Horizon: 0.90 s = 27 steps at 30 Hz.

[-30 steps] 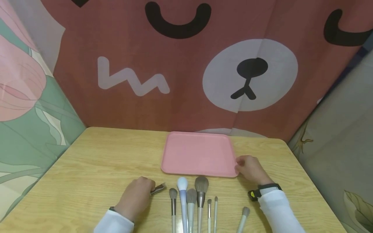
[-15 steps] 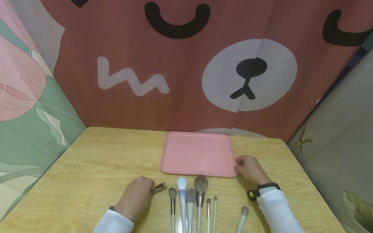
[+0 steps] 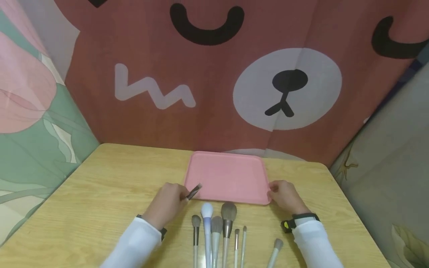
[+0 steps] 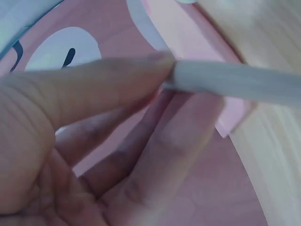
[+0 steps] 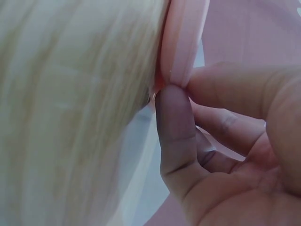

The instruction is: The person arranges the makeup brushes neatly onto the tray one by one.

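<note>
My left hand (image 3: 167, 204) pinches a makeup brush (image 3: 194, 192) between thumb and fingers, at the front left corner of a pink tray (image 3: 231, 176). The brush's dark ferrule and small bristle head point up and right, over the tray's corner. In the left wrist view its pale handle (image 4: 235, 81) sticks out to the right from the fingertips. At the tray's front right corner, my right hand (image 3: 286, 196) pinches the rim between thumb and finger. The right wrist view shows the tray's edge (image 5: 182, 47) between those fingertips.
In front of the tray lie several makeup brushes, among them a white-headed brush (image 3: 207, 212) and a large fluffy brush (image 3: 229, 213). One more brush (image 3: 277, 245) lies apart at the right. A bear-print curtain (image 3: 207, 123) hangs behind the wooden table (image 3: 140, 167).
My left hand has moved forward and right with the makeup brush, from the table to the tray's front left corner. The right hand still holds the tray's rim.
</note>
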{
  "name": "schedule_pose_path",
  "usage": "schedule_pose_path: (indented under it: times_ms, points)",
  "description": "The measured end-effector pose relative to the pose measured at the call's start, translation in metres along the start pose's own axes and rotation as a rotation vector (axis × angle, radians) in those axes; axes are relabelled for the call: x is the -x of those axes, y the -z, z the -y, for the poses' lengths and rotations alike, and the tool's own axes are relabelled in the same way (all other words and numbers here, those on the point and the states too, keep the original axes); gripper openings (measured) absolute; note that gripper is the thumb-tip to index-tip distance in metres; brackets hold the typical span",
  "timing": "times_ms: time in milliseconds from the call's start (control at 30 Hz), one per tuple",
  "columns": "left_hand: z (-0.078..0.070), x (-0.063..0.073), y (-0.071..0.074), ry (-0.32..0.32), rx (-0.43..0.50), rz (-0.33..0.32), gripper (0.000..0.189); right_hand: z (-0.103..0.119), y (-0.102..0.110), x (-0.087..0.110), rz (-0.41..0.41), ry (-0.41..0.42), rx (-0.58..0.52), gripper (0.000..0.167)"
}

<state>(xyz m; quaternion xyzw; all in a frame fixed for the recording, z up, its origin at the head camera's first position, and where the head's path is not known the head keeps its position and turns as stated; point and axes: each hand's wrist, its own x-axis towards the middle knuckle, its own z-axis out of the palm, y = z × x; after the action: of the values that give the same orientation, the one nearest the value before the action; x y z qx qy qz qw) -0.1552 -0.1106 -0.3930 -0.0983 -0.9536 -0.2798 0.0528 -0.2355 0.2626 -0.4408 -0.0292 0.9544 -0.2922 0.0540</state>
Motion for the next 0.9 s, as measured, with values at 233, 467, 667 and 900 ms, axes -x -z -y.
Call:
schedule_pose_path:
  times_ms: [233, 467, 667, 900]
  points:
    - [-0.009, -0.039, -0.004, 0.062, 0.077, -0.006, 0.008, -0.006, -0.006, 0.003, -0.023, -0.007, -0.018, 0.032]
    - [-0.014, -0.073, -0.005, 0.117, 0.086, 0.003, 0.021, -0.007, -0.006, 0.003, -0.023, 0.026, -0.005, 0.029]
    - [-0.012, -0.093, -0.008, 0.131, 0.108, -0.007, 0.025, -0.005, -0.003, 0.001, -0.027, 0.046, -0.005, 0.025]
    - [-0.004, -0.117, -0.016, 0.146, 0.052, -0.016, 0.022, -0.003, -0.001, -0.001, -0.042, 0.076, 0.003, 0.025]
